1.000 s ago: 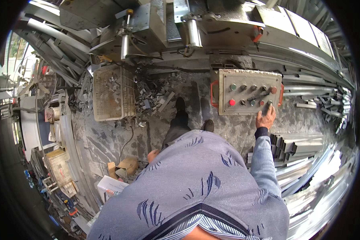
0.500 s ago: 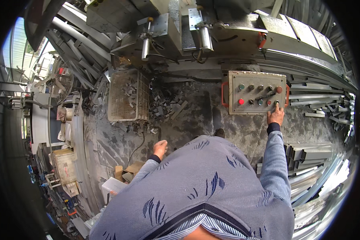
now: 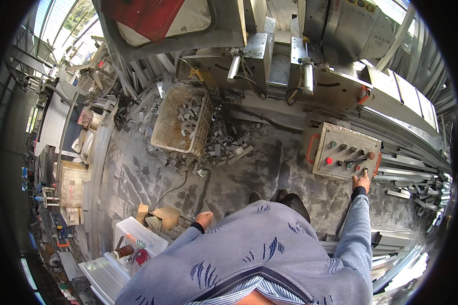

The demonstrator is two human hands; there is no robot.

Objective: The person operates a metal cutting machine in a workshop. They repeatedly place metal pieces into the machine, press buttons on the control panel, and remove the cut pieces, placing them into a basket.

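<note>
The right hand [image 3: 362, 181], at about three o'clock in the view, rests its fingertips on the lower right corner of the grey metal control panel with red, green and dark round buttons [image 3: 345, 152]; the fingers look loosely extended, holding nothing. The left hand [image 3: 204, 219] hangs near the body at about seven o'clock, curled loosely and empty as far as can be told. The panel stands at two to three o'clock, just in front of the large grey cutting machine [image 3: 310, 66] at twelve. A likely slip is a fingertip landing on the wrong button, since they sit close together and the hand covers the corner. The floor around the dark shoes [image 3: 280, 195] is another risk: small grey metal offcuts [image 3: 224, 145] lie scattered beside the pale plastic mesh basket [image 3: 182, 119] at eleven, and long metal profiles [image 3: 417, 178] lie just right of the panel, any of which could catch a foot. Compared with the earlier frames, the view has tipped upward, showing more of the machine and a red sheet on top, while the right hand has stayed on the panel and the left has come into view.
</note>
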